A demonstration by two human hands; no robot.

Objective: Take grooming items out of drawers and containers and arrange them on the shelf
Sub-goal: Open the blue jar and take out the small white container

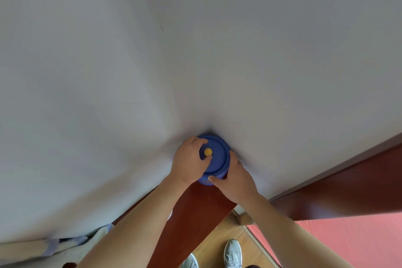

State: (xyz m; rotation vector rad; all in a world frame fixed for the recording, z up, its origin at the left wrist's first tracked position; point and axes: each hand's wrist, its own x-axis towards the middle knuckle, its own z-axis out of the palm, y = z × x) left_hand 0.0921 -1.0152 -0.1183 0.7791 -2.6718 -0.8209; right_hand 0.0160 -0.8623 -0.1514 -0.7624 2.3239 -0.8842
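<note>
A round blue container point(219, 172) stands on a dark red wooden shelf point(195, 213), pushed into the corner of two white walls. Its blue lid point(218, 154) has a small yellow knob point(208, 151) in the middle. My left hand point(189, 162) lies over the left side of the lid, with fingers curled on both sides of the knob. My right hand point(236, 180) grips the container's body from the right and front, thumb across its front wall. What is inside the container is hidden.
White walls point(152, 61) fill most of the view. A dark red wooden board point(348, 185) runs along the right wall. Below are a wooden floor point(219, 237), a pink mat point(339, 241), my two grey shoes point(232, 252) and pale cloth point(54, 248) at the lower left.
</note>
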